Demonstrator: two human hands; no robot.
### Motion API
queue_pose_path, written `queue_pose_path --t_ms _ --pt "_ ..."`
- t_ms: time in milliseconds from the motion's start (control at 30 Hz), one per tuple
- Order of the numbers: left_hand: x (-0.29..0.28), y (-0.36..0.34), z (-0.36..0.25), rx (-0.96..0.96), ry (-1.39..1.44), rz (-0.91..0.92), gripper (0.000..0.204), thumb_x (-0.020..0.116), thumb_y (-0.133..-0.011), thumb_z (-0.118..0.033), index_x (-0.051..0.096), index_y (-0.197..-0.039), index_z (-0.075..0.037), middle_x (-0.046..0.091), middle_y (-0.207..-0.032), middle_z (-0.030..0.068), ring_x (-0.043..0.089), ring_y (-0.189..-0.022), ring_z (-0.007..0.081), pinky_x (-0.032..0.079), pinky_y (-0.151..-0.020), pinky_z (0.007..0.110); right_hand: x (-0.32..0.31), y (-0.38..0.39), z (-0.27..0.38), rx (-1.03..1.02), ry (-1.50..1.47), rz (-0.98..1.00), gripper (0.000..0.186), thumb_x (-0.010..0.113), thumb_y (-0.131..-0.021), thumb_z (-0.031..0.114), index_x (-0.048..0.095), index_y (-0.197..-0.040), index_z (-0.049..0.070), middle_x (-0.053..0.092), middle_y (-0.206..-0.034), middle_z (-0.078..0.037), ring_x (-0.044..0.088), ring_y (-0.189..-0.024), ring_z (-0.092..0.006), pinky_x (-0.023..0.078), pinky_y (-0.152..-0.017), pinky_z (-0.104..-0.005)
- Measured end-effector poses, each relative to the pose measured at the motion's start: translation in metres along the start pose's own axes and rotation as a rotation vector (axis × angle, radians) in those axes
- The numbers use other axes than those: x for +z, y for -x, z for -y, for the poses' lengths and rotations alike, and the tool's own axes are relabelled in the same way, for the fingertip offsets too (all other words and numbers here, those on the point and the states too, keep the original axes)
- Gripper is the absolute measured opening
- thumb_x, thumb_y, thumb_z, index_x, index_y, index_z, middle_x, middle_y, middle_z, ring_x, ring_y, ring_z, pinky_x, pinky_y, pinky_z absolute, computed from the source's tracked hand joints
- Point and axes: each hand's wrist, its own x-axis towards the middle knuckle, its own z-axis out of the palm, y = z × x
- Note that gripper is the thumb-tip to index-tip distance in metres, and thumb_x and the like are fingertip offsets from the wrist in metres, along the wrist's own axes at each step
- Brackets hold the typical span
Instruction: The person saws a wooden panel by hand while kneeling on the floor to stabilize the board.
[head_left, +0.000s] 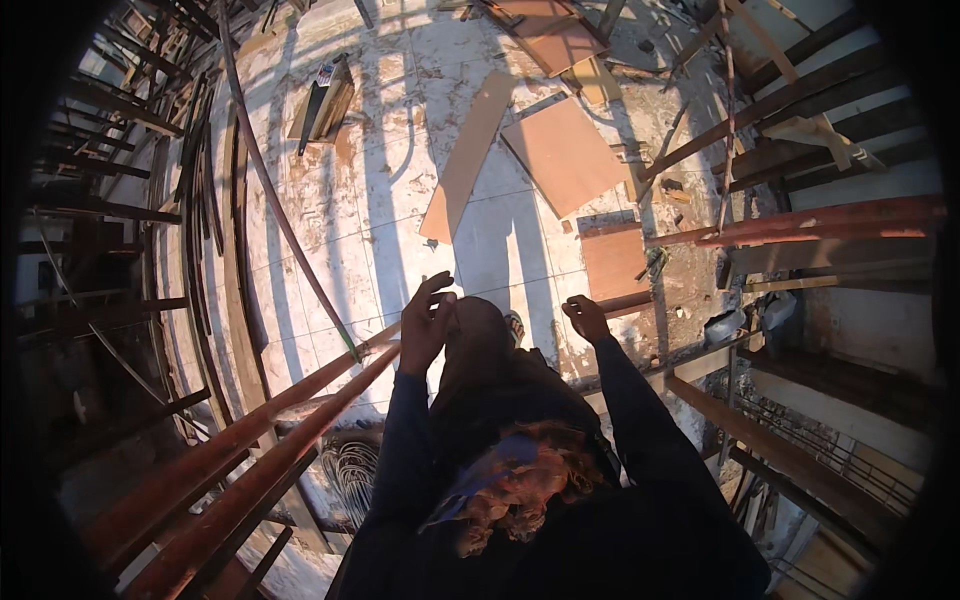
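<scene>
My left hand (pixel 428 325) is in front of my body near my raised knee (pixel 480 325), its fingers bent but apart, with nothing seen in it. To the right, my right hand (pixel 587 318) hangs with loosely curled fingers and also looks bare. The tile floor (pixel 400 260) lies below both hands. Nearest my right hand is a small reddish-brown panel (pixel 612 260) on the floor. Beyond it lie a larger square plywood panel (pixel 563 155) and a long narrow board (pixel 470 155). A sandalled foot (pixel 515 327) shows beside my knee.
Rusty red poles (pixel 250 425) slant up from lower left towards my left hand, and a thin pole (pixel 265 180) rises beyond. Wood pieces (pixel 335 105) with a dark flat item sit far left. Coiled wire (pixel 350 470) lies near my left arm. Scaffold poles (pixel 830 217) cross the right side.
</scene>
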Motion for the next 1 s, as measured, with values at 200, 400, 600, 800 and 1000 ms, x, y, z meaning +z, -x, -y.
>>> queue_pose_path --t_ms 200,400,600,800,1000 --pt "-0.052 -0.175 -0.013 -0.009 -0.066 -0.395 0.033 0.065 -0.098 -0.019 0.064 -0.128 -0.006 0.069 -0.119 0.0097 0.066 -0.107 0.0197 0.053 -0.085 0.035 -0.003 -0.15 0.073 -0.065 -0.111 0.135 0.037 0.064 -0.095 0.037 0.071 -0.1 0.002 0.073 -0.097 -0.019 0.071 -0.093 -0.0327 0.055 -0.083 -0.0423" --pt "-0.184 -0.343 -0.062 0.459 -1.045 -1.078 0.043 0.059 -0.101 -0.026 0.053 -0.138 -0.004 0.052 -0.136 0.0232 0.05 -0.129 0.0379 0.045 -0.104 0.051 -0.009 -0.261 0.089 0.195 0.32 0.249 0.038 0.069 -0.089 0.041 0.073 -0.1 0.005 0.071 -0.103 -0.017 0.068 -0.098 -0.0325 0.053 -0.087 -0.0449" --pt "-0.271 -0.433 -0.049 0.109 -0.65 -1.189 0.056 0.046 -0.108 -0.044 0.052 -0.132 0.007 0.065 -0.115 0.0238 0.061 -0.102 0.0286 0.046 -0.093 0.037 -0.033 -0.419 0.153 -0.21 0.26 0.152 0.036 0.07 -0.091 0.03 0.067 -0.114 0.001 0.067 -0.112 -0.022 0.065 -0.106 -0.039 0.051 -0.093 -0.0464" --pt "-0.268 -0.454 -0.045 -0.188 -1.226 -1.543 0.052 0.034 -0.109 -0.042 0.06 -0.122 0.001 0.068 -0.104 0.0207 0.069 -0.089 0.0303 0.055 -0.079 0.04 0.005 -0.606 0.248 -0.275 0.282 0.293 0.039 0.07 -0.092 0.03 0.066 -0.117 0.001 0.067 -0.115 -0.021 0.065 -0.11 -0.0367 0.051 -0.095 -0.044" --pt "-0.231 -0.479 0.049 -0.503 -1.326 -1.901 0.053 0.029 -0.108 -0.042 0.06 -0.122 -0.001 0.066 -0.111 0.0227 0.068 -0.096 0.0318 0.055 -0.082 0.043 0.146 -0.823 0.332 -0.537 0.281 0.492 0.036 0.071 -0.091 0.027 0.066 -0.114 0.0 0.068 -0.108 -0.022 0.066 -0.106 -0.0374 0.052 -0.092 -0.0443"
